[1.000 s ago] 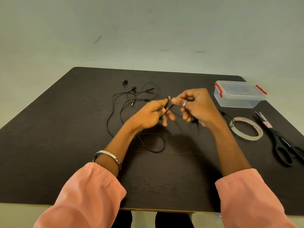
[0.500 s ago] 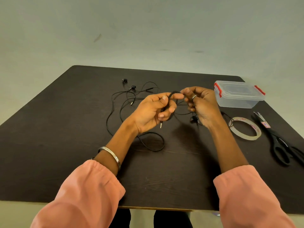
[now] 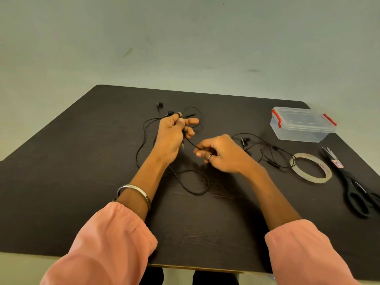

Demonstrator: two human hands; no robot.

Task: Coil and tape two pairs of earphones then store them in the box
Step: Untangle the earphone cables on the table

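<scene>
Desk [image 3: 61, 182]: dark wood-grain top, filling the lower frame. Earphones, first pair [image 3: 197, 189]: thin black cord, looped on the desk at centre, its metal jack [image 3: 182, 145] dangling below the left hand [image 3: 172, 132]. Left hand: raised, fingers curled round a loop of that cord. Right hand [image 3: 222, 155]: ringed, lower, pinching the same cord between thumb and fingertips, a taut length running between the two hands. Earphones, second pair [image 3: 265, 151]: black, loose tangle right of centre, beside the tape roll [image 3: 310, 167], a flat translucent ring. Box [image 3: 302, 125]: clear plastic, rectangular, lid on with red clips, upper right; nothing visible inside. Scissors [image 3: 353, 186]: black handles, right edge. Sleeves: pink fabric; metal bangle on the left wrist. Half a second earlier the hands met at centre; now they are apart, left farther up, right lower.
</scene>
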